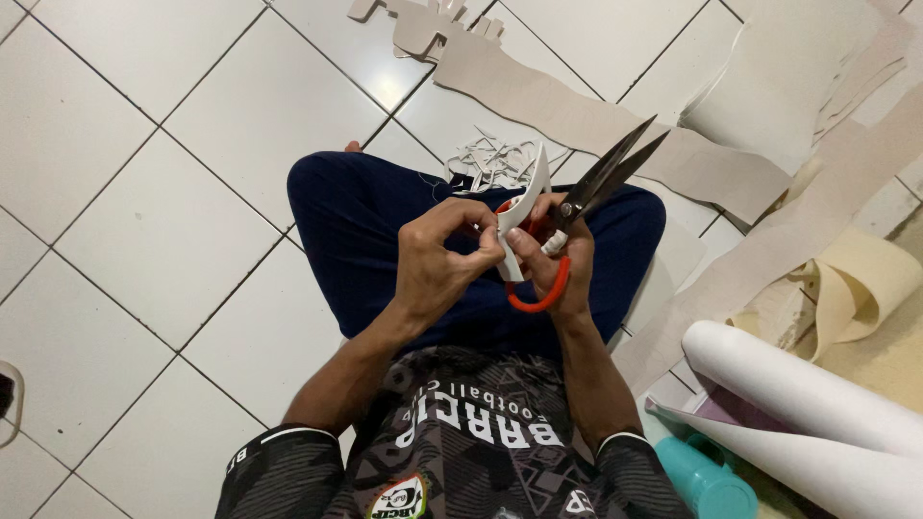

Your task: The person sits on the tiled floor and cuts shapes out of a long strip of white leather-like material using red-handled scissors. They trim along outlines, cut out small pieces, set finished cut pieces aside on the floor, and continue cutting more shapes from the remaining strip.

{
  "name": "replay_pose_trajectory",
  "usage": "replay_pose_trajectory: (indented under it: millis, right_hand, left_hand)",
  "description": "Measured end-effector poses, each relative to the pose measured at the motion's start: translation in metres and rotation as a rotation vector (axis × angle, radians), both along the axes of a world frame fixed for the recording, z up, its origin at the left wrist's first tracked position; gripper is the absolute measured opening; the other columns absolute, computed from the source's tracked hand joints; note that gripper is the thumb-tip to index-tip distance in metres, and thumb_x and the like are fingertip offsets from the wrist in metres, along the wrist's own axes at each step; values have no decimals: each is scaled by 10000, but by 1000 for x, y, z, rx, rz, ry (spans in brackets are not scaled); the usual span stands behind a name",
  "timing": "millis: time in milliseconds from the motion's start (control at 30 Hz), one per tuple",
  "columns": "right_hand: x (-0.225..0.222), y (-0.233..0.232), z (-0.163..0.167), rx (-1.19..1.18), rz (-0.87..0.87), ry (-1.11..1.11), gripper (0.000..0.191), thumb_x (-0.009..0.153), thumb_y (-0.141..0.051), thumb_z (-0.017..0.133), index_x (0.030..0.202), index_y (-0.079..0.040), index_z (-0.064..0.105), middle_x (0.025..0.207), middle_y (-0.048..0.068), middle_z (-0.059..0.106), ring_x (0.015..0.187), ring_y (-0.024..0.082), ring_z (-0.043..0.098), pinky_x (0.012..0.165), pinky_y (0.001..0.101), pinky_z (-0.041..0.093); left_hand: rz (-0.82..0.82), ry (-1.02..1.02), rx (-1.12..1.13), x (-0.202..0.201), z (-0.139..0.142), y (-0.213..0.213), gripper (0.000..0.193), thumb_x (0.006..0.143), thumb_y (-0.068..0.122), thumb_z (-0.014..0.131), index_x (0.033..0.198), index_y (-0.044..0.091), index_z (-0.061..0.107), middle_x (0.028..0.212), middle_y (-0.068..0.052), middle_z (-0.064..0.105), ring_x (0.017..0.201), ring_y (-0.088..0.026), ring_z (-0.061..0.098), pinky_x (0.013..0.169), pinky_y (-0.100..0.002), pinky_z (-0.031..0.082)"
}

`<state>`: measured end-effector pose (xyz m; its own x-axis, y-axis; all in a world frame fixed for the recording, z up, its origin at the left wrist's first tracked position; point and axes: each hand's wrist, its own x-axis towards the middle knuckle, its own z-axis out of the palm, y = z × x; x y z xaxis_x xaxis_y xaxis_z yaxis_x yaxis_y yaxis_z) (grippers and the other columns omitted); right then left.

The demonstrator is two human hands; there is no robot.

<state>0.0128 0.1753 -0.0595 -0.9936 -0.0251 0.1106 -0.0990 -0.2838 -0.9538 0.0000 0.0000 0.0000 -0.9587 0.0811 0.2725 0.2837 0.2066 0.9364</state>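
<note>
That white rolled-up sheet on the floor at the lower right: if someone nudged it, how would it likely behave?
The white roll is a long tube lying on its side, so it would probably roll if pushed across its length. It looks like thin sheet material, likely light, and it might sag if lifted by one end. The teal bottle beside it may block it.

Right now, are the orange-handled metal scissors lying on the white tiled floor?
No, the right hand holds the orange-handled scissors above the lap.

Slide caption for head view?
Seated person's left hand holds a white piece; right hand holds orange-handled scissors.
</note>
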Motion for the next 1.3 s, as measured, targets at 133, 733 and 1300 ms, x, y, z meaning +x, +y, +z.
replay_pose_trajectory:
  millis: [133, 733, 1300]
  right_hand:
    - [0, -2, 4, -127, 13, -87, 304, 948, -16, 735, 1145, -64, 509, 1045, 122, 685, 796, 84, 640, 647, 210, 527]
    - [-1, -3, 7, 75, 69, 21, 242, 973, -65, 705, 1143, -81, 533, 1056, 31, 650, 905, 65, 630, 778, 223, 542]
    - [-1, 0, 1, 44, 19, -92, 262, 955, -71, 731, 1133, -71, 538, 937, 46, 666, 704, 41, 544, 611, 190, 439]
  left_hand:
    - [-21, 0, 22, 1, 2, -2, 78, 844, -4, 734, 912, -3, 696, 902, -68, 732, 791, -134, 731, 733, -251, 609]
    - [-215, -174, -10, -4, 0, -25, 145, 902, 86, 764, 987, -18, 713, 935, -80, 749, 848, -137, 757, 773, -259, 640]
    - [-316, -250, 122, -8, 2, -28, 114, 967, 76, 729, 1038, -14, 726, 1031, -78, 743, 914, -138, 765, 842, -251, 645]
